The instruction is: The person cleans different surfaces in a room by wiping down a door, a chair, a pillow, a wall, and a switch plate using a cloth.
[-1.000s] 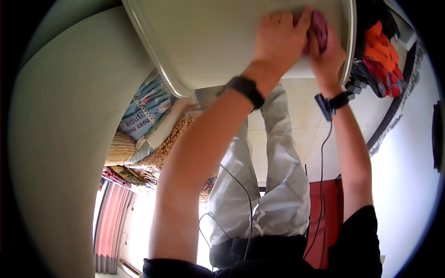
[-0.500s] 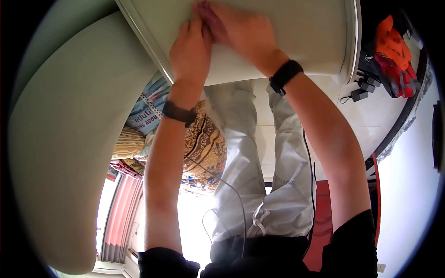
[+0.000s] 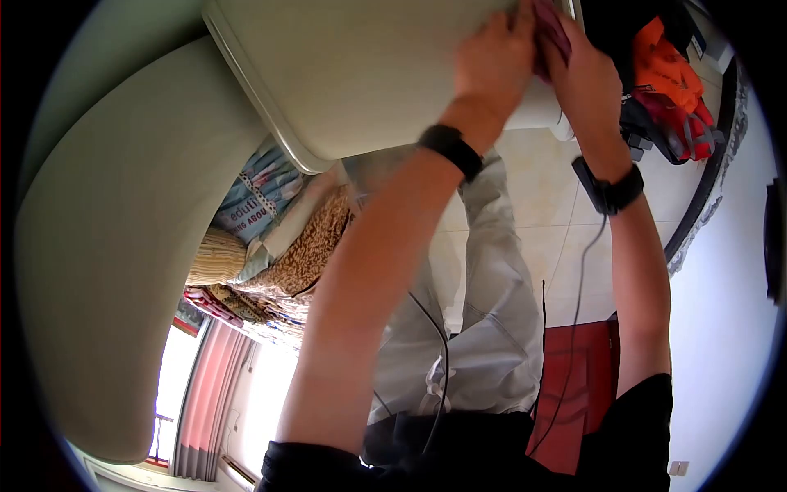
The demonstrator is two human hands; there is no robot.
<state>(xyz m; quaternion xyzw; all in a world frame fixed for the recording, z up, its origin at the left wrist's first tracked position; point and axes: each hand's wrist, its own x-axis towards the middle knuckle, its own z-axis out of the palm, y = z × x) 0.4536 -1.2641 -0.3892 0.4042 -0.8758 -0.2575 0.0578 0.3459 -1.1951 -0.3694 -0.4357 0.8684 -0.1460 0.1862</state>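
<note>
A dark pink cloth [image 3: 551, 37], bunched up small, is between my two hands at the top right. My right hand [image 3: 589, 78] closes around its right side. From the left, my left hand [image 3: 496, 66] pinches at the cloth with bent fingers, somewhat blurred. Both hands are over the right part of a smooth pale panel [image 3: 361, 82] with a raised, rounded rim. Each wrist wears a black band, and a thin cable hangs from the right one.
A large pale curved surface [image 3: 123, 246] fills the left side. Patterned fabric bundles [image 3: 303, 246] lie below the panel. An orange and red bag [image 3: 668, 74] sits on the tiled floor [image 3: 533, 238] at the right. A red panel [image 3: 574, 385] stands behind my legs.
Both hands have moved right across the panel with the cloth, from its upper middle to its right part. The view has shifted slightly too.
</note>
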